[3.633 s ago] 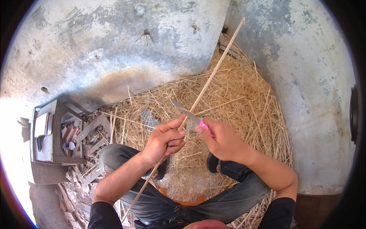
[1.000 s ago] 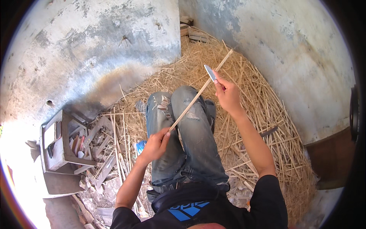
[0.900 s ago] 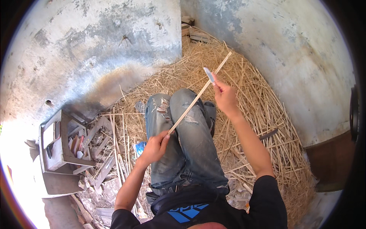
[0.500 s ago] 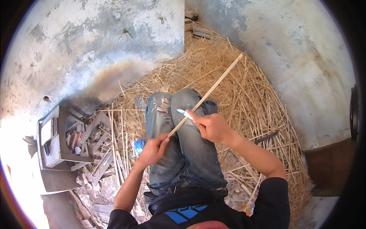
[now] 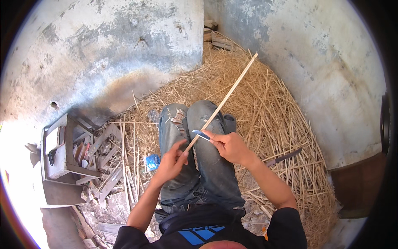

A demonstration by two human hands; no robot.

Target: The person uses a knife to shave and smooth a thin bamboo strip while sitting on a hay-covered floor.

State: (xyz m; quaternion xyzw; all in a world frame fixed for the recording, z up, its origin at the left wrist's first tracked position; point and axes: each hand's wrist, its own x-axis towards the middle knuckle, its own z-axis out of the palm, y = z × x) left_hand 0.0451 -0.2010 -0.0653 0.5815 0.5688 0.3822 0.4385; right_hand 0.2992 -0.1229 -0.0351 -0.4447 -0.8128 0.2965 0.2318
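A long pale wooden strip (image 5: 233, 87) slants from my left hand toward the back right, across my knees in torn grey jeans. My left hand (image 5: 171, 163) grips its lower end with the thumb, index finger lifted. My right hand (image 5: 231, 147) is closed on a small knife (image 5: 200, 133), whose blade lies across the strip just above my left hand. The knife's handle is mostly hidden in my fingers.
Straw and split strips (image 5: 265, 103) cover much of the floor, with a long dark blade (image 5: 286, 157) at the right. A wooden box (image 5: 62, 153) with scraps stands left. A blue packet (image 5: 152, 162) lies beside my left leg. Weathered walls (image 5: 315, 70) curve around me.
My right hand and knife have come down along the strip, close to my left hand. My left hand's index finger has lifted. Earlier my knees were apart; now they are together.
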